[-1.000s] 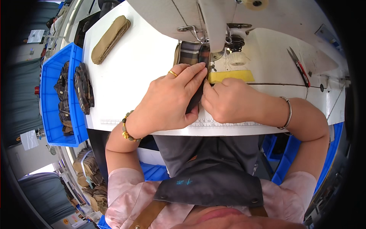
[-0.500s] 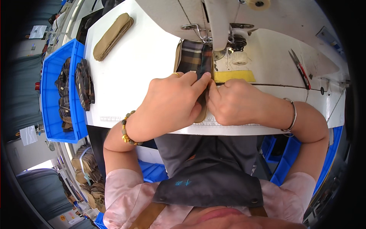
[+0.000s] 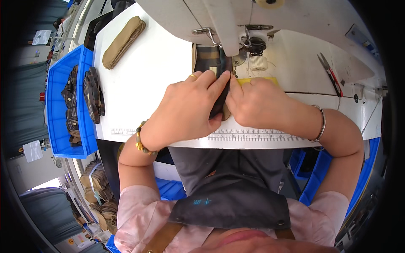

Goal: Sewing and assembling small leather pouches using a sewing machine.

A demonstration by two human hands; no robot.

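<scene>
My left hand [image 3: 187,107] presses on a plaid fabric piece [image 3: 206,59] with tan edges under the sewing machine head [image 3: 230,29], its thumb and fingers gripping a dark strip along the right side. My right hand [image 3: 249,103] has its curled fingers pinched on that piece's right edge, close beside my left fingertips; what lies under both hands is partly hidden. A yellow rectangular piece [image 3: 265,79] lies just beyond my right knuckles, partly covered by them. A printed ruler [image 3: 261,135] runs along the front edge of the white table [image 3: 152,76].
A stack of tan oblong pieces [image 3: 122,42] lies at the back left. A blue bin [image 3: 55,109] of plaid pieces stands left, beside more plaid pieces [image 3: 93,95] on the table. Red-handled snips [image 3: 331,74] lie right. Tied tan stacks [image 3: 93,181] sit lower left.
Over the last half second both hands have moved away from me, toward the needle area, with the fabric. My right hand now covers more of the yellow piece.
</scene>
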